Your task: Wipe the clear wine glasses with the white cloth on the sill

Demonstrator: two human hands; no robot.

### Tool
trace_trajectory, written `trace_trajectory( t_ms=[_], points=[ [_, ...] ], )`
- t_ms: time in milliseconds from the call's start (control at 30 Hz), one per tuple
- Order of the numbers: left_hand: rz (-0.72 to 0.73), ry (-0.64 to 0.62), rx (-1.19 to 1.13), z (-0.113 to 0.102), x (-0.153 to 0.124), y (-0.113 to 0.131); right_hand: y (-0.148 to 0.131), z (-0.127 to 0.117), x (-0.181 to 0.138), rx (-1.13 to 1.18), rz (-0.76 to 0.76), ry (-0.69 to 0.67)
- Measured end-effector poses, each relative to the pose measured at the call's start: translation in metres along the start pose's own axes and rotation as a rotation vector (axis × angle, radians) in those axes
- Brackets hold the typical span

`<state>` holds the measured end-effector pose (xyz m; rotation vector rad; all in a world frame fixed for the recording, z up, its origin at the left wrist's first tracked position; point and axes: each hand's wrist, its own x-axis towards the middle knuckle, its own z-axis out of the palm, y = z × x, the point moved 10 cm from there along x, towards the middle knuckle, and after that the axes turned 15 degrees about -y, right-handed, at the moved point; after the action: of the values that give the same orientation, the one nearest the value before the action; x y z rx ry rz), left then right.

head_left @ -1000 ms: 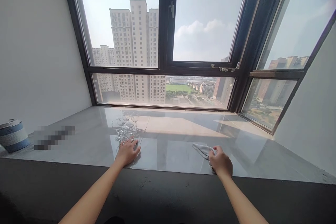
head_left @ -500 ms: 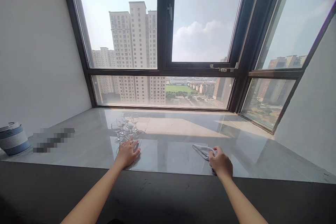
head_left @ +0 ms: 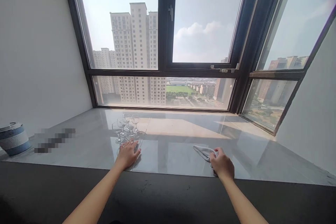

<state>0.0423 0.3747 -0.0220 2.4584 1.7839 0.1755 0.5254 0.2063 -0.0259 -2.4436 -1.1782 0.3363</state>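
Note:
Several clear stemmed glasses (head_left: 122,126) stand grouped on the shiny grey tiled window sill (head_left: 170,154), left of the middle. Just in front of them lies my left hand (head_left: 128,154), palm down with its fingers spread. Whether its fingertips touch the nearest glass I cannot tell. On the right, near the sill's front edge, my right hand (head_left: 222,163) is closed on a light grey cloth (head_left: 204,152). One pointed end of the cloth reaches out leftward over the tiles, and part of it is hidden under my fingers.
A blue-and-white striped basket (head_left: 14,139) stands at the far left by the wall. A pixelated patch (head_left: 54,141) hides something beside it. Behind the sill rises a dark-framed window (head_left: 164,73). The sill's front edge (head_left: 168,174) drops to a dark face.
The view has shifted very slightly. Both hands, the cloth and the glasses stay practically where they were.

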Motion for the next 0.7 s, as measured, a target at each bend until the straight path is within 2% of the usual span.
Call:
trace_trajectory(
  t_ms=[700],
  points=[
    [-0.013,-0.006,0.037,-0.0022,-0.0034,0.0022,-0.0014,0.0004,0.0005,0.004,-0.018,-0.003]
  ],
)
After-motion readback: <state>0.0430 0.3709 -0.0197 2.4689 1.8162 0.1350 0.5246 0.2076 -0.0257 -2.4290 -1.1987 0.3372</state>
